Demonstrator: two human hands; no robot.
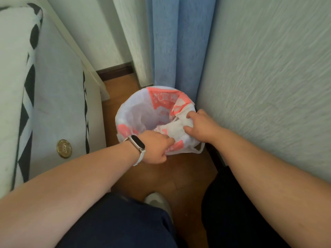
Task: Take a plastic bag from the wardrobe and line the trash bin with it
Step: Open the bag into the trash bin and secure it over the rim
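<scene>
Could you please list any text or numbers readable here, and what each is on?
Thin white plastic bag with red print: white characters on its red panel, too blurred to read.
Round gold emblem: embossed mark, too small to read.
Nothing else carries text.

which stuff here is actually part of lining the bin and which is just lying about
Job: plastic bag, left hand and right hand gripping its near edge; the bin is hidden under it.
Lying about: blue curtain, gold disc, patterned cushion, shoe.
</scene>
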